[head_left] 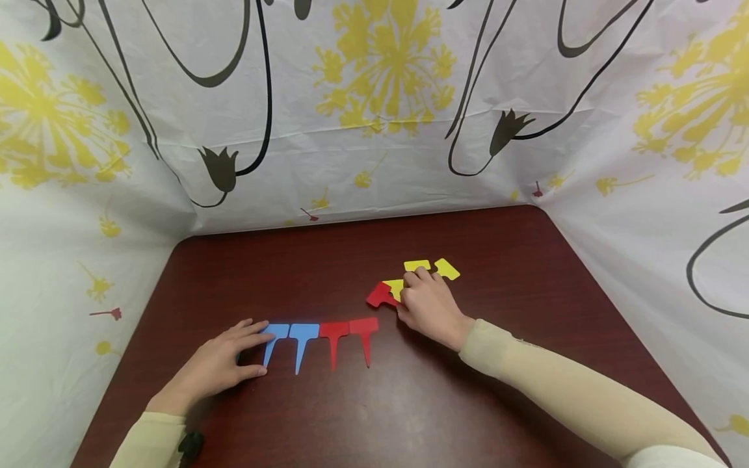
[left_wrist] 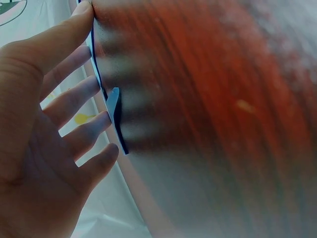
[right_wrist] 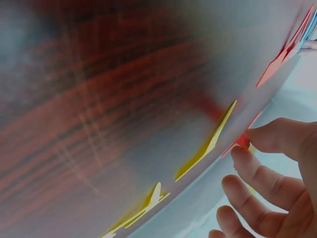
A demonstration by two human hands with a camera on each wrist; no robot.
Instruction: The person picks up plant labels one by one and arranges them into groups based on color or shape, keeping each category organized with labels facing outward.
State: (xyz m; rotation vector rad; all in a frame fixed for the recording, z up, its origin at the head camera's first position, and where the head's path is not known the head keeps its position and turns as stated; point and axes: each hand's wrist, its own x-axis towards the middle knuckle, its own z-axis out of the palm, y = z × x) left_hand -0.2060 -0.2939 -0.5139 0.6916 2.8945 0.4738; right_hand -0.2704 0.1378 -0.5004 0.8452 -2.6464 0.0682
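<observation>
A row of T-shaped plastic plant labels lies on the table: a left blue label (head_left: 281,330), a second blue label (head_left: 304,331), a red label (head_left: 334,330) and another red label (head_left: 365,325), stems toward me. My left hand (head_left: 216,364) rests at the row's left end, its fairly straight fingers and thumb touching the left blue label. Farther right, my right hand (head_left: 432,307) pinches a loose red plant label (head_left: 379,296) between thumb and index finger; the right wrist view shows this pinch on the red label (right_wrist: 241,141). The held label's stem is partly hidden by the fingers.
Yellow plant labels lie around the right hand: one yellow label (head_left: 396,286) beside the red one, another yellow label (head_left: 417,265) behind the fingers, a third yellow label (head_left: 447,268) to the right. A patterned cloth (head_left: 351,156) encloses the dark wooden table (head_left: 281,266).
</observation>
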